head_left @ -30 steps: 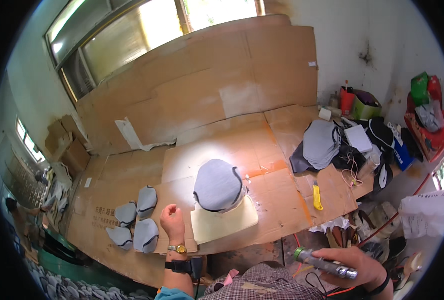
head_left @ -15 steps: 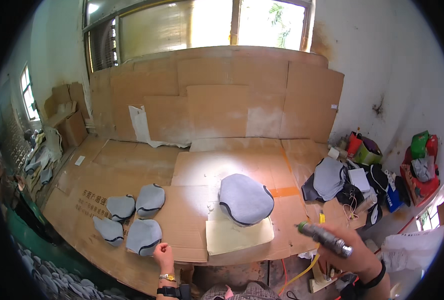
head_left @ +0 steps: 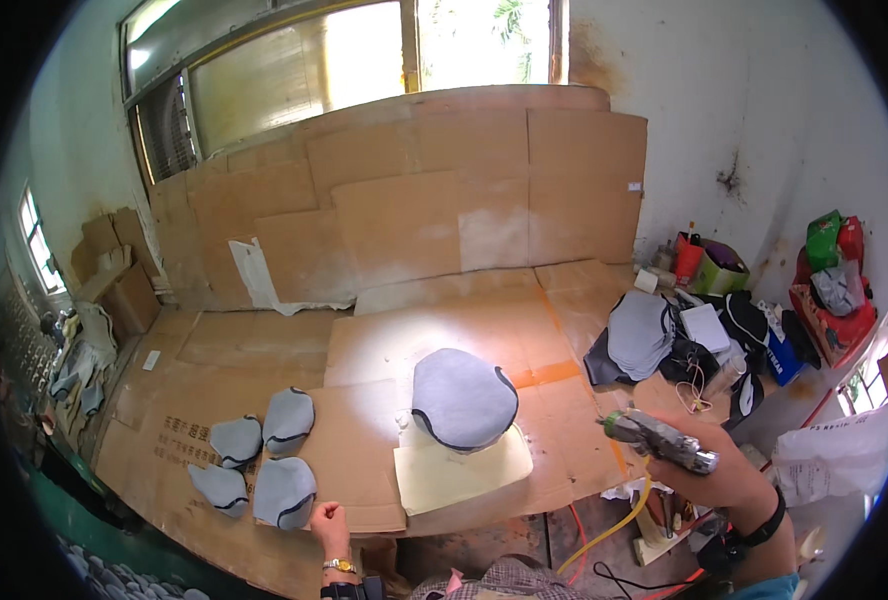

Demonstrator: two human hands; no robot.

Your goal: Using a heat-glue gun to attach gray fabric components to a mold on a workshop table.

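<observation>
My right hand (head_left: 689, 460) grips a metal spray gun (head_left: 658, 440) with a greenish nozzle end, held above the right front of the cardboard-covered table (head_left: 564, 430). The nozzle points left. A larger, rounded grey fabric piece with black edging (head_left: 462, 398) sits in the middle, partly on a pale yellow sheet (head_left: 464, 475), apart from the gun. My left hand (head_left: 329, 522) is closed in a loose fist at the front edge, with nothing showing in it. Right beside it lies a grey black-edged piece (head_left: 284, 492), one of several small ones grouped at left.
Upright cardboard panels (head_left: 394, 215) line the back below the window. On the right are a stack of grey pieces (head_left: 642, 335), a white box (head_left: 705, 328), and a green and red bag (head_left: 834, 290). A yellow hose (head_left: 609, 535) hangs below the front edge.
The view has turned, so the table and its pieces sit further left. My right hand has raised the spray gun slightly. My left hand stays closed beside the small pieces.
</observation>
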